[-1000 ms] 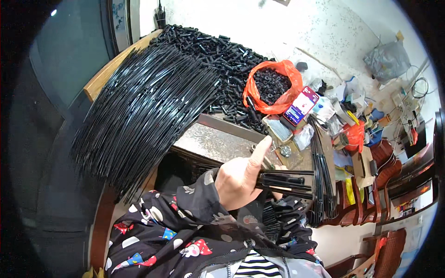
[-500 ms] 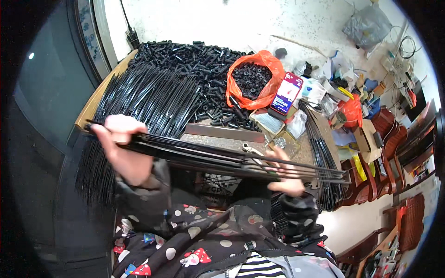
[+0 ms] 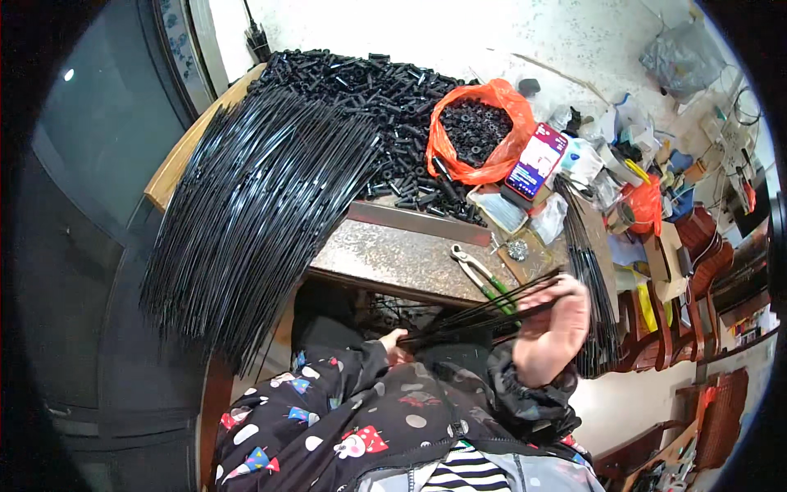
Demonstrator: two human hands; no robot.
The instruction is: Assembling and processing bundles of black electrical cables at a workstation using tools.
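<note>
My right hand (image 3: 548,330) is closed around a small bundle of thin black rods (image 3: 484,313), just below the table's front edge. The bundle slants from upper right down to lower left. My left hand (image 3: 395,343), coming out of a patterned sleeve, grips the bundle's lower end close to my lap. Green-handled pliers (image 3: 479,275) lie on the table just above the bundle.
A big fan of long black rods (image 3: 246,205) hangs over the table's left side. Behind are a heap of short black tubes (image 3: 369,90), an orange bag of black parts (image 3: 475,131) and a phone (image 3: 537,160). More rods (image 3: 592,287) lie at the right; a worn metal plate (image 3: 385,254) covers the front.
My left hand has dropped from high at the left to near my lap. The bundle, earlier stretched wide across the front, now slants up to the right between both hands.
</note>
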